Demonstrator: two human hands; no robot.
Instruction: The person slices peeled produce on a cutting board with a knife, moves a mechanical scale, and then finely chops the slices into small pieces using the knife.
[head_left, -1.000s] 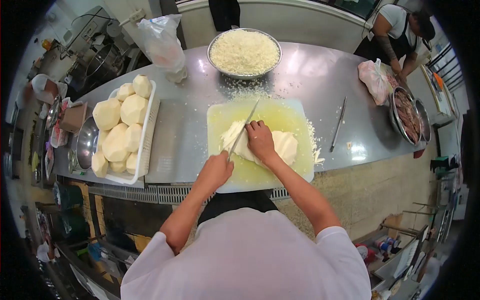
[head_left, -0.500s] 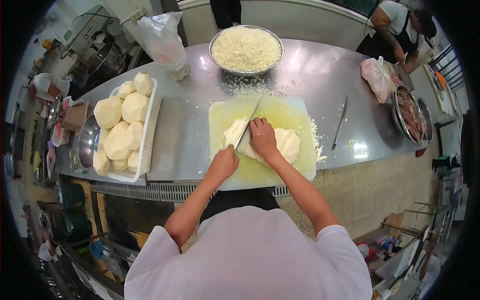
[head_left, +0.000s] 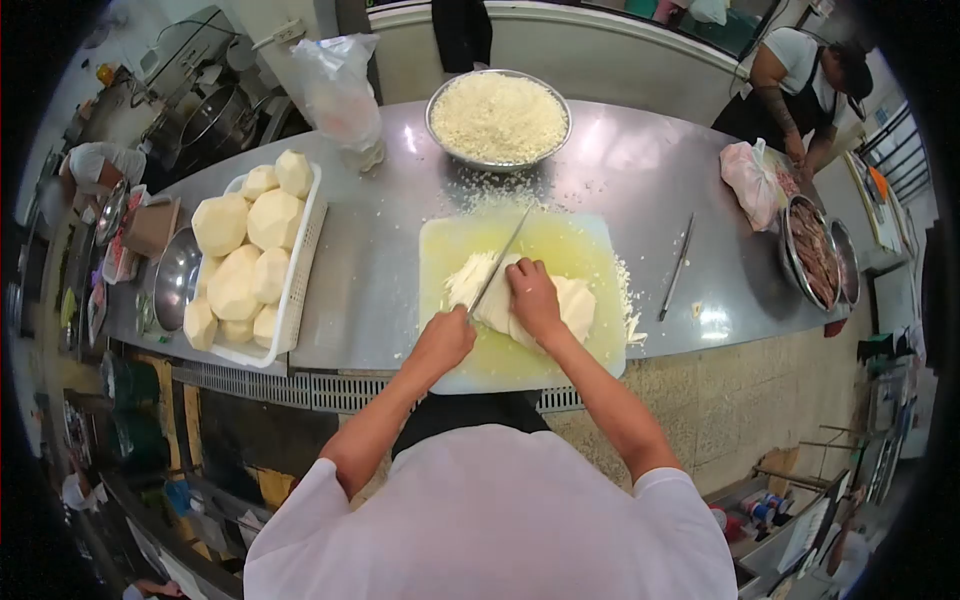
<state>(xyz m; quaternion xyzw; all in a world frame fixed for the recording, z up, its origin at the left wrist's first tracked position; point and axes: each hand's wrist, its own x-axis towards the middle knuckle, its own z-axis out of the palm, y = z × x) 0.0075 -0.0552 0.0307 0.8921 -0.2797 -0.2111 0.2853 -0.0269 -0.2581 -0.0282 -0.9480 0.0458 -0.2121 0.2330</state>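
My left hand [head_left: 446, 340] is closed round the handle of a long kitchen knife [head_left: 499, 262]. Its blade slants away over the cutting board [head_left: 590, 235], tip toward the far edge. Pale, peeled root vegetable slices [head_left: 575, 305] lie stacked and fanned out on the board, jicama-like in look. My right hand [head_left: 536, 300] presses on them with curled fingers, just right of the blade. Thin shreds [head_left: 465, 278] of the same vegetable are heaped left of the knife. How deep the edge sits in the slices is hard to see.
A metal bowl [head_left: 432, 128] heaped with shreds stands behind the board. To the left, a white basket [head_left: 305, 250] holds several peeled roots. A second long, thin knife-like tool [head_left: 678, 268] lies right. Further right are bowls of meat [head_left: 812, 250] and another person [head_left: 790, 85].
The view has tilted slightly, so the table sits lower in it. My right fingers are a little further from the blade. The knife has shifted slightly; both hands keep their hold.
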